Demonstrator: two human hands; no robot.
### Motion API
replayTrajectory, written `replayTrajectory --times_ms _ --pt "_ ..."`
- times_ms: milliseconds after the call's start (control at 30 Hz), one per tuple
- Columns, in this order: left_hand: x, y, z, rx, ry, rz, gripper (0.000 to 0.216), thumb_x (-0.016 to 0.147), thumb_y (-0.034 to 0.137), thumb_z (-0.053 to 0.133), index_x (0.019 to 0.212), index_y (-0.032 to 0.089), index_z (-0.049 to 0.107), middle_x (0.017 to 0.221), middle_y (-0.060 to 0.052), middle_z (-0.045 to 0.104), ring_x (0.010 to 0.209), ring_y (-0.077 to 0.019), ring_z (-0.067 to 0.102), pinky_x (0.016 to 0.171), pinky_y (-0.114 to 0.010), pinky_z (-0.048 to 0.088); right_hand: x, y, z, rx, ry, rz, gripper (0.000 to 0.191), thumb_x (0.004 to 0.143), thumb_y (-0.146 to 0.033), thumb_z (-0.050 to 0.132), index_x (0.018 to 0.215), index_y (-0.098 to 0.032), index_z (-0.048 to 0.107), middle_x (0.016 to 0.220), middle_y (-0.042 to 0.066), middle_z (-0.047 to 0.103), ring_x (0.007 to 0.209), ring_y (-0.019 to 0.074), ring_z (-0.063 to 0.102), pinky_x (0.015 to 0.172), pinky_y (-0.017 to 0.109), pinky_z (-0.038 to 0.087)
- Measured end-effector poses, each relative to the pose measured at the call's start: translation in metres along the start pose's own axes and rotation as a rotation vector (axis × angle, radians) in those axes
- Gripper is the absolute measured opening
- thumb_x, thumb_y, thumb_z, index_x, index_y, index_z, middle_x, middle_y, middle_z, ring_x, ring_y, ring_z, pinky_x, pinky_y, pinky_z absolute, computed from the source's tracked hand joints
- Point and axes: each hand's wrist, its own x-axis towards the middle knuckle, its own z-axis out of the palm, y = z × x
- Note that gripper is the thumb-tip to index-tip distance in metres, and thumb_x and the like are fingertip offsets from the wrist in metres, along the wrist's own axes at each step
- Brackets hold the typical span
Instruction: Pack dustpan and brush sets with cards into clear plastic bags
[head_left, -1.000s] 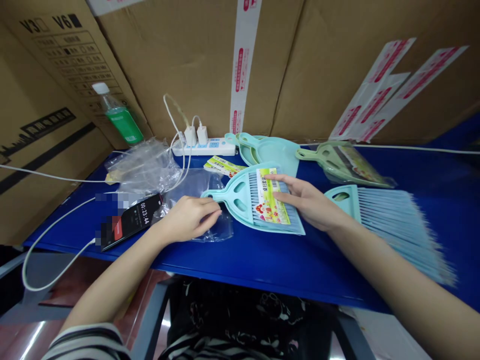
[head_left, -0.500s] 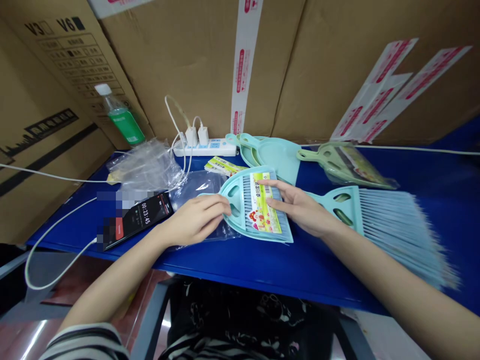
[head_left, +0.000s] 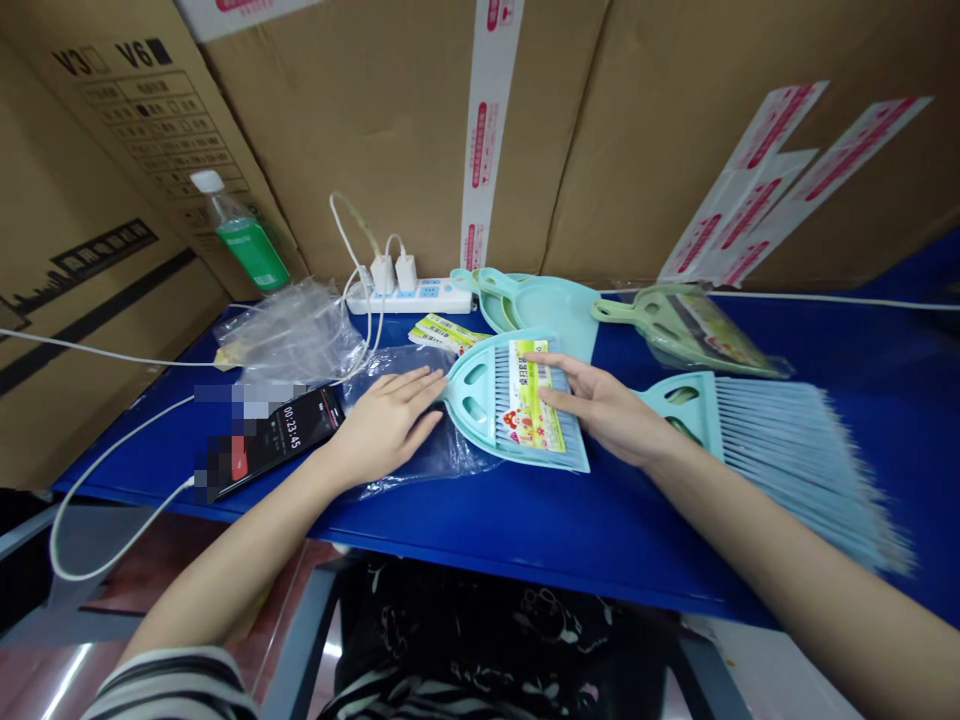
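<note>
A light blue dustpan with a small brush (head_left: 487,400) and a yellow-green label card (head_left: 531,408) on top lies on the blue table (head_left: 525,520). My right hand (head_left: 600,408) rests flat on the card and brush, fingers stretched out. My left hand (head_left: 388,425) lies flat on a clear plastic bag (head_left: 442,455), fingers extended and touching the dustpan's handle end. The handle end sits at the bag's edge.
A pile of light blue brushes (head_left: 780,450) lies at the right. More dustpans (head_left: 547,305), a green bagged set (head_left: 690,330), spare cards (head_left: 439,333), a power strip (head_left: 409,293), crumpled bags (head_left: 289,330), a phone (head_left: 274,440), a bottle (head_left: 240,240). Cardboard boxes wall the back.
My left hand went from pinching the bag to lying flat on it. The dustpan set slid left toward the bag, with my right hand staying on top.
</note>
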Motion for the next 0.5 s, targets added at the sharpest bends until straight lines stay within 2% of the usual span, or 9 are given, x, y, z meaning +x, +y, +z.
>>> replayTrajectory --times_ms 100,300,400,500 --pt "0.000 0.002 0.001 -0.054 -0.090 0.015 0.049 0.100 0.036 0.030 0.142 0.012 0.042 0.148 -0.014 0.044 0.142 -0.0238 0.034 0.113 -0.049 0.035 -0.001 0.000 0.001 0.003 -0.011 0.012 0.048 0.076 -0.037 0.071 0.122 -0.027 0.060 0.131 0.006 0.059 0.118 0.0267 0.057 0.102 0.048 0.048" --pt "-0.001 0.010 0.000 -0.173 -0.187 0.039 0.055 0.101 0.037 0.023 0.150 0.011 0.026 0.157 -0.013 0.028 0.147 -0.0217 0.019 0.120 -0.047 0.023 -0.002 0.002 0.011 0.071 -0.071 0.045 0.051 0.077 -0.035 0.071 0.125 -0.026 0.058 0.124 0.007 0.063 0.114 0.0261 0.060 0.102 0.049 0.048" --pt "0.000 0.013 0.002 -0.208 -0.152 0.055 0.053 0.101 0.032 0.020 0.150 0.012 0.025 0.158 -0.011 0.026 0.147 -0.0183 0.019 0.121 -0.042 0.023 -0.002 0.005 0.016 0.105 -0.051 0.039 0.050 0.076 -0.035 0.071 0.123 -0.025 0.058 0.121 0.007 0.065 0.112 0.0257 0.061 0.101 0.048 0.048" --pt "0.001 0.009 0.002 -0.162 -0.023 -0.014 0.051 0.099 0.027 0.024 0.147 0.011 0.030 0.154 -0.012 0.035 0.144 -0.0197 0.030 0.118 -0.040 0.030 -0.002 0.007 0.016 0.122 -0.020 0.036 0.049 0.075 -0.034 0.072 0.121 -0.025 0.058 0.121 0.007 0.065 0.110 0.0253 0.062 0.101 0.048 0.049"
